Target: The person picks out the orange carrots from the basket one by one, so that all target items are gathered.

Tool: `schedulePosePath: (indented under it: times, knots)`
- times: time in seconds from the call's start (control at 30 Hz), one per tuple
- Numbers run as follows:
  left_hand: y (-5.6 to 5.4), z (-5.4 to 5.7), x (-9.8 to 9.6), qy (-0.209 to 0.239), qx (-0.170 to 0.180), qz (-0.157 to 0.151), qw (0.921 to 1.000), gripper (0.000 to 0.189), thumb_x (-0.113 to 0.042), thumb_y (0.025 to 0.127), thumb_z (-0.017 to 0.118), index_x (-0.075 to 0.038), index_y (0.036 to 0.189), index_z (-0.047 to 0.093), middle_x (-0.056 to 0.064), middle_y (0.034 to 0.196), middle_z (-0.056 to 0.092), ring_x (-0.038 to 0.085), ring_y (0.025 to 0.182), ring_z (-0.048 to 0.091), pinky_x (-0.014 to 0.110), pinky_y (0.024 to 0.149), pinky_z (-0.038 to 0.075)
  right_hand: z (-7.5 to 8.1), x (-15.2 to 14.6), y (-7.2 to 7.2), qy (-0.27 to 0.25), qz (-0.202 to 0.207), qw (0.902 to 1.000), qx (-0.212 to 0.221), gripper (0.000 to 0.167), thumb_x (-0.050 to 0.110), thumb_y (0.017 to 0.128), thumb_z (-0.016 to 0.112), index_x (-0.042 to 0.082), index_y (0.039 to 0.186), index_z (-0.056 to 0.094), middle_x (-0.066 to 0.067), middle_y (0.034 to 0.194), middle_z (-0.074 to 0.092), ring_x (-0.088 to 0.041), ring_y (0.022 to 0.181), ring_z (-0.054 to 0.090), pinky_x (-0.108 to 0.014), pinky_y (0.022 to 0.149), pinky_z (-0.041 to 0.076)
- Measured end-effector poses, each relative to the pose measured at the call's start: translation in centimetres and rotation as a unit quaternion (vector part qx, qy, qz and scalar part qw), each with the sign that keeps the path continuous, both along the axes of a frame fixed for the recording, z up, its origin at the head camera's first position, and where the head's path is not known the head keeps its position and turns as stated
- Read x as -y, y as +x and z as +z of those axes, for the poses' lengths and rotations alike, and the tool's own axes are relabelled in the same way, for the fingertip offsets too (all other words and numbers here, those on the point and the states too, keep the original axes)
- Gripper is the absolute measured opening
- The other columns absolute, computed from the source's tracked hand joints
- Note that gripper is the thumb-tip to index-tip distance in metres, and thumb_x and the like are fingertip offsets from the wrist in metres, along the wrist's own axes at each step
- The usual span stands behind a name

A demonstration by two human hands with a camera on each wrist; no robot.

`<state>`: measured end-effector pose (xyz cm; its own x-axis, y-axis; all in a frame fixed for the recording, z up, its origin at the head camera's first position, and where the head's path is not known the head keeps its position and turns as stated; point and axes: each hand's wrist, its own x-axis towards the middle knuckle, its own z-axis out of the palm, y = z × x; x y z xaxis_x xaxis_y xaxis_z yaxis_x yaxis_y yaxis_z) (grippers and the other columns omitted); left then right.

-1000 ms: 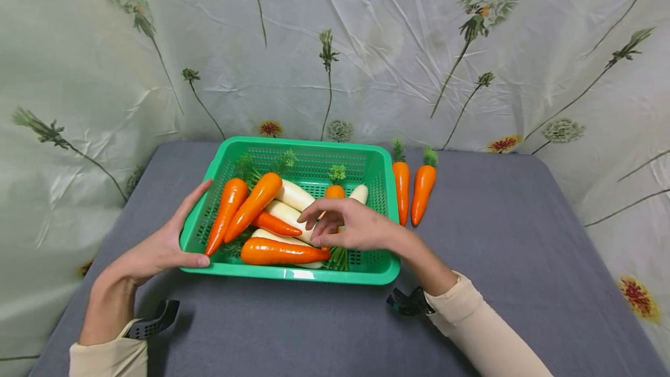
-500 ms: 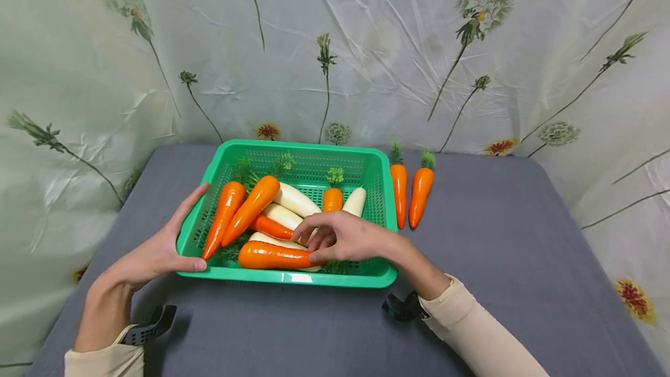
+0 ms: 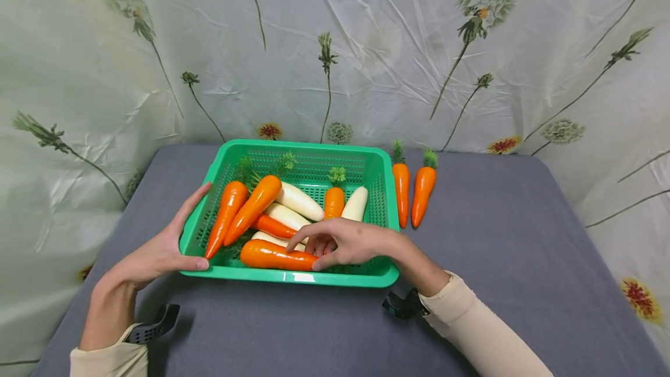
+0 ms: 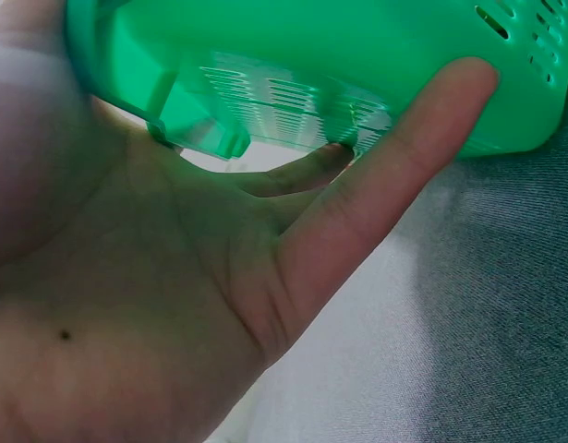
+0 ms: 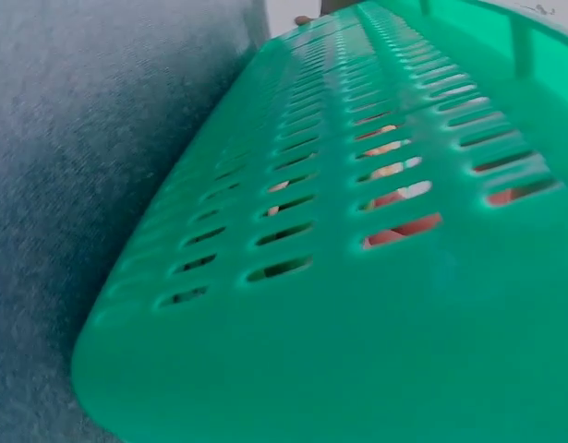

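A green perforated plastic basket [image 3: 314, 279] stands on the table, loaded with several orange carrots and white radishes. At its left end my left hand [image 3: 157, 246] spreads over the outside, thumb at the front corner and long fingers straight along the wall. The left wrist view shows one finger [image 4: 394, 171] laid on the green wall. Inside the basket my right hand [image 3: 350, 240] reaches over the front carrot [image 3: 272, 255], its bent index finger and thumb around the narrow end. The right wrist view shows mostly the basket's side wall [image 5: 293, 369], with the hand hidden behind it.
Two carrots, one [image 3: 401, 191] close to the basket's right rim and another [image 3: 423, 194] beside it, lie on the grey tablecloth [image 3: 497, 237]. A dandelion-printed curtain [image 3: 387, 63] hangs behind the table and along the sides.
My right hand has come down and toward the near side, from hovering over the radishes to the front carrot's narrow end. My left hand keeps its place; the basket has hardly moved.
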<state>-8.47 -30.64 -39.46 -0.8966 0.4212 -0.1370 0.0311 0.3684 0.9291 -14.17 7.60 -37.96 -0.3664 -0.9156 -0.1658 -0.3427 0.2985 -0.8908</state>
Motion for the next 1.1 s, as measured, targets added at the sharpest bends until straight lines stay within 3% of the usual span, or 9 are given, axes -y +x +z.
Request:
schedulePosePath:
  times: [0.13,0.27,0.47,0.7,0.9,1.1]
  knots:
    - [0.0,0.0,0.0,0.002,-0.006,-0.003,1.0,0.126,-0.004,0.081,0.082,-0.041,0.167,-0.002,0.011,0.165,0.009,0.005,0.126,0.041,0.019,0.089,0.048,-0.1,-0.2,-0.2,-0.009,0.024,0.9996,0.011,0.043,0.012,0.101,0.068,0.024,0.142,0.062,0.0,0.114,0.069,-0.009,0.093,0.065,-0.025,0.086,0.056]
    - [0.0,-0.1,0.0,0.002,-0.006,-0.003,1.0,0.125,-0.005,0.081,0.083,-0.041,0.167,-0.002,0.012,0.166,0.007,0.005,0.126,0.041,0.018,0.089,0.047,-0.1,-0.4,-0.3,-0.026,0.04,0.9984,0.031,0.041,0.009,0.103,0.063,0.021,0.142,0.062,-0.002,0.115,0.067,-0.009,0.082,0.058,-0.023,0.079,0.052]
    - [0.0,-0.1,0.1,0.01,-0.003,-0.003,0.9999,0.125,-0.004,0.081,0.082,-0.041,0.167,-0.002,0.012,0.164,0.009,0.005,0.124,0.043,0.019,0.089,0.048,0.0,-0.6,-0.3,-0.05,0.046,0.9961,0.056,0.037,0.006,0.105,0.058,0.017,0.14,0.064,-0.003,0.112,0.065,-0.01,0.074,0.049,-0.022,0.072,0.045]
    - [0.0,-0.2,0.0,0.013,-0.002,-0.002,0.9999,0.127,-0.004,0.081,0.083,-0.041,0.167,-0.002,0.013,0.164,0.008,0.006,0.123,0.042,0.02,0.088,0.048,0.3,-1.2,-0.4,-0.073,0.026,0.9949,0.064,0.037,0.007,0.105,0.058,0.015,0.14,0.063,-0.002,0.136,0.064,-0.016,0.089,0.058,-0.026,0.081,0.052]
    - [0.0,-0.1,-0.1,-0.001,-0.008,0.003,1.0,0.127,-0.005,0.08,0.084,-0.042,0.167,-0.001,0.014,0.166,0.006,0.006,0.126,0.038,0.019,0.089,0.046,0.7,-1.6,-0.5,-0.09,0.011,0.9942,0.058,0.039,0.006,0.104,0.058,0.016,0.142,0.062,-0.001,0.141,0.063,-0.015,0.092,0.059,-0.025,0.081,0.051]
    - [0.1,-0.1,0.0,-0.003,-0.007,0.004,1.0,0.126,-0.006,0.081,0.084,-0.042,0.167,-0.001,0.013,0.168,0.005,0.008,0.128,0.036,0.017,0.091,0.043,0.9,-2.0,-0.6,-0.097,-0.017,0.9942,0.044,0.044,0.005,0.103,0.059,0.015,0.146,0.059,-0.001,0.148,0.059,-0.017,0.108,0.058,-0.028,0.092,0.05]
